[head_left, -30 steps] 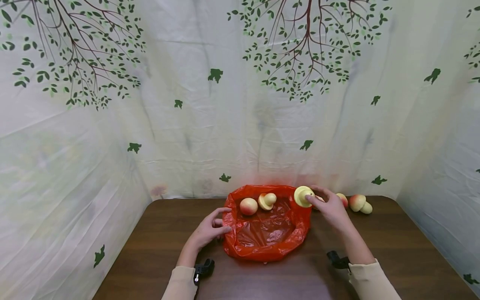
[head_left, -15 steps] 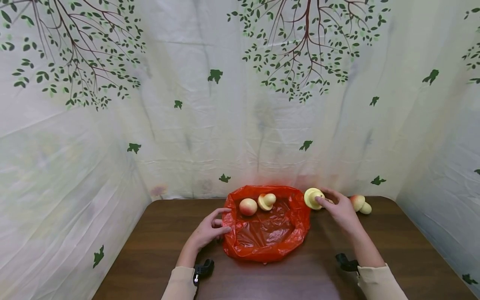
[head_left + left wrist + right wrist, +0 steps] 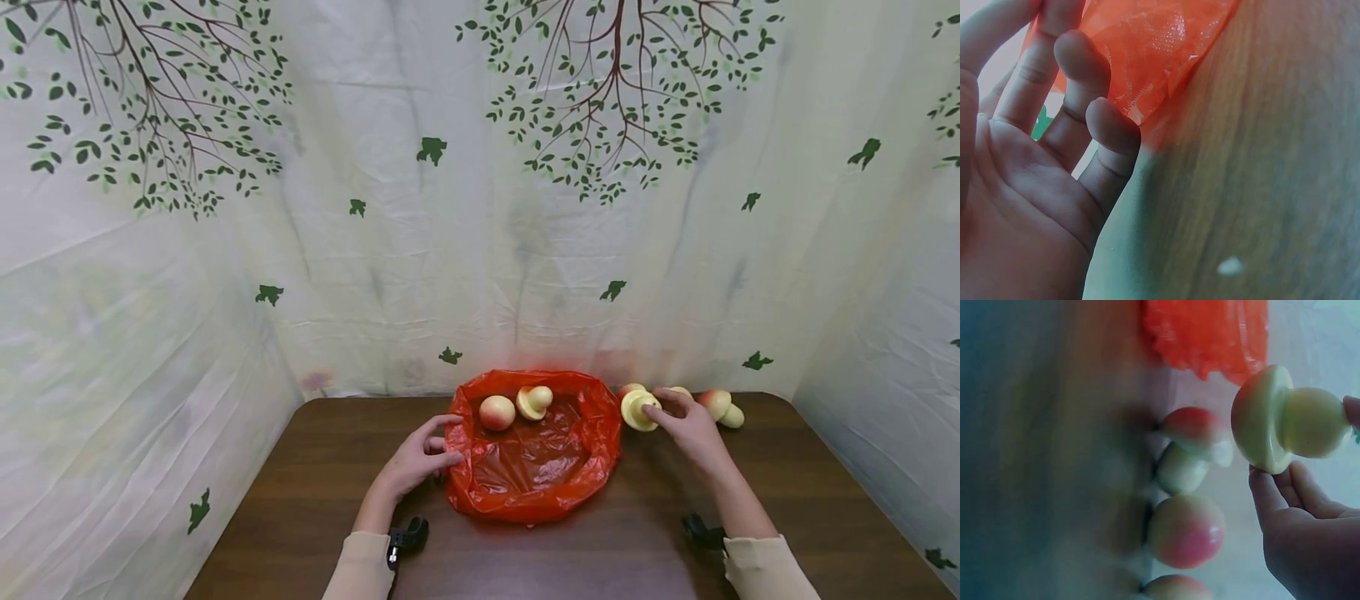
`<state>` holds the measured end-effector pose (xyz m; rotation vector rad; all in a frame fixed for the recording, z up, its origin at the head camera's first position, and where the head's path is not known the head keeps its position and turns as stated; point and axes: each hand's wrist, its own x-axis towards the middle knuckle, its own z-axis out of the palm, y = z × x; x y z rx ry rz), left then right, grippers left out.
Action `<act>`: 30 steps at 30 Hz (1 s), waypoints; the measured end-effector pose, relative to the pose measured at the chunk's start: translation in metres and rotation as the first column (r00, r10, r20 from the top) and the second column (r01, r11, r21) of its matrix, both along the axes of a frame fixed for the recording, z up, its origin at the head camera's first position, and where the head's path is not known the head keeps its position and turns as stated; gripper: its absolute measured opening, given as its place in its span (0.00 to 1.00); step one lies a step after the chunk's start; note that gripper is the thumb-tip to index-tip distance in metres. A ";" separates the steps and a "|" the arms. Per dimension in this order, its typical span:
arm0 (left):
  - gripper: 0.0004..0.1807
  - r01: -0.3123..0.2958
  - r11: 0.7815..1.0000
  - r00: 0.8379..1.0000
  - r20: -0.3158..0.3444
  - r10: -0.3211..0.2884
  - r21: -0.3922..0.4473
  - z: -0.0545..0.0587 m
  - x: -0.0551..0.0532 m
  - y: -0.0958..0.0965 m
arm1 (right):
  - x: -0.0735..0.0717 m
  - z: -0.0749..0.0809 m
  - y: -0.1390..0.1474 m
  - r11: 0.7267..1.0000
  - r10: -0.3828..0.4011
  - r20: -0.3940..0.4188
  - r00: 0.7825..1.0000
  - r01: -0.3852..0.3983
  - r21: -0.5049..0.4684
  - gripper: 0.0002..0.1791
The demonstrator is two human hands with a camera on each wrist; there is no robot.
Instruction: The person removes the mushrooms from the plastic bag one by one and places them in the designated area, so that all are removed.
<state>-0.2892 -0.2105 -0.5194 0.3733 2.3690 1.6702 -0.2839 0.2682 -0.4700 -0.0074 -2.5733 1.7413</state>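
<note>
A red plastic bag stands wide open on the brown table. My left hand holds its left rim, with fingertips and thumb at the plastic; the left wrist view shows the outer fingers bent beside the bag. Just right of the bag, my right hand pinches a toy mushroom between thumb and fingers. In the right wrist view this mushroom is tipped sideways, its reddish cap toward the table. Inside the bag lie a round red-and-cream piece and a mushroom.
Behind and right of my right hand are more red-and-cream mushrooms, including one by the bag and another farther right. The right wrist view shows several in a row, a round one among them. A leaf-patterned curtain hangs behind the table.
My right hand has carried the mushroom from the bag's right rim rightward and slightly nearer, uncovering a mushroom behind it. My left hand and the bag have stayed put.
</note>
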 end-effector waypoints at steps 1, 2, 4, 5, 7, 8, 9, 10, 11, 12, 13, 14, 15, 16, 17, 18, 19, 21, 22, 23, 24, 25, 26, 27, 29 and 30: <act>0.34 -0.001 1.000 1.000 -0.001 0.001 0.000 0.000 0.000 0.000 | 0.000 -0.002 0.001 1.000 0.001 -0.003 1.000 -0.001 0.007 0.39; 0.34 -0.002 1.000 1.000 -0.003 0.002 0.001 0.000 -0.001 0.000 | 0.000 -0.004 0.002 1.000 0.001 -0.008 1.000 -0.001 0.018 0.40; 0.34 -0.003 1.000 1.000 -0.005 0.003 0.002 0.000 -0.001 0.000 | 0.000 -0.007 0.003 1.000 -0.008 -0.016 1.000 0.008 0.027 0.40; 0.34 -0.002 1.000 1.000 -0.004 0.002 0.003 0.000 -0.001 0.000 | 0.000 -0.008 0.004 0.999 -0.013 -0.017 1.000 0.014 0.030 0.39; 0.34 0.000 1.000 1.000 -0.002 0.000 0.002 0.000 -0.001 -0.001 | 0.001 -0.009 0.004 0.999 -0.024 -0.017 1.000 0.024 0.028 0.39; 0.34 0.001 1.000 1.000 0.000 -0.001 0.001 -0.001 -0.001 -0.001 | 0.001 -0.010 0.004 0.999 -0.027 -0.017 0.999 0.028 0.025 0.39; 0.34 0.001 1.000 1.000 0.002 -0.001 0.002 -0.001 0.000 -0.001 | 0.002 -0.010 0.004 0.999 -0.031 -0.014 0.999 0.032 0.022 0.38; 0.34 0.001 1.000 1.000 0.004 -0.001 0.004 -0.001 0.000 -0.001 | 0.002 -0.010 0.004 0.999 -0.033 -0.014 0.999 0.033 0.018 0.38; 0.34 0.001 1.000 1.000 0.005 -0.001 0.004 -0.001 0.000 0.000 | 0.003 -0.011 0.004 0.999 -0.035 -0.014 0.999 0.035 0.016 0.38; 0.34 0.000 1.000 1.000 0.005 0.000 0.004 -0.001 0.000 0.000 | 0.003 -0.012 0.004 0.999 -0.035 -0.017 0.999 0.035 0.013 0.37; 0.34 0.000 1.000 1.000 0.005 0.000 0.005 -0.001 0.001 0.000 | 0.002 -0.012 0.004 0.999 -0.036 -0.021 0.999 0.036 0.008 0.37; 0.34 0.001 1.000 1.000 0.005 -0.001 0.006 -0.001 0.001 0.000 | 0.002 -0.013 0.004 0.999 -0.037 -0.023 0.999 0.038 0.010 0.37; 0.34 0.001 1.000 1.000 0.005 -0.001 0.006 -0.001 0.001 0.000 | 0.002 -0.014 0.004 0.999 -0.039 -0.026 0.999 0.039 0.011 0.36; 0.34 0.001 1.000 1.000 0.004 -0.001 0.005 -0.001 0.000 0.000 | 0.001 -0.016 0.004 0.999 -0.040 -0.027 0.999 0.040 0.007 0.36; 0.34 0.001 1.000 1.000 0.003 -0.001 0.003 -0.001 0.000 0.000 | 0.001 -0.017 0.004 0.999 -0.042 -0.028 0.999 0.042 0.006 0.36; 0.34 0.000 1.000 1.000 0.002 0.000 0.001 -0.001 0.001 0.000 | 0.000 -0.018 0.005 0.999 -0.042 -0.028 0.999 0.042 0.005 0.36; 0.34 0.000 1.000 1.000 0.002 0.000 -0.001 -0.001 0.001 0.000 | 0.000 -0.020 0.005 0.999 -0.042 -0.027 0.999 0.042 0.004 0.36; 0.34 -0.001 1.000 1.000 0.002 0.001 -0.005 -0.001 0.001 0.000 | -0.001 -0.021 0.006 0.999 -0.043 -0.023 0.999 0.043 0.002 0.36; 0.34 -0.001 1.000 1.000 0.002 0.001 -0.006 -0.001 0.001 0.000 | -0.001 -0.022 0.006 0.999 -0.042 -0.023 0.999 0.042 0.000 0.36; 0.34 -0.002 1.000 1.000 0.002 0.002 -0.007 -0.001 0.001 0.000 | -0.001 -0.022 0.006 0.999 -0.041 -0.023 0.999 0.041 0.002 0.36; 0.34 -0.003 1.000 1.000 0.003 0.003 -0.009 -0.001 0.001 0.000 | -0.001 -0.022 0.007 0.999 -0.040 -0.024 0.999 0.040 0.003 0.36; 0.34 -0.004 1.000 1.000 0.003 0.004 -0.009 -0.001 0.002 0.000 | -0.001 -0.022 0.007 0.999 -0.037 -0.026 0.999 0.037 0.009 0.36; 0.34 -0.005 1.000 1.000 0.004 0.005 -0.010 -0.001 0.002 0.000 | -0.002 -0.022 0.007 0.999 -0.036 -0.027 0.999 0.036 0.014 0.36; 0.34 -0.006 1.000 1.000 0.005 0.006 -0.011 -0.001 0.002 0.000 | -0.002 -0.022 0.007 0.999 -0.033 -0.025 0.999 0.033 0.017 0.35; 0.34 -0.008 1.000 1.000 0.006 0.008 -0.012 -0.001 0.001 0.000 | -0.002 -0.022 0.008 0.999 -0.026 -0.021 0.999 0.027 0.021 0.35; 0.34 -0.009 1.000 1.000 0.007 0.009 -0.013 -0.001 0.001 0.000 | -0.002 -0.022 0.008 1.000 -0.021 -0.018 1.000 0.021 0.020 0.35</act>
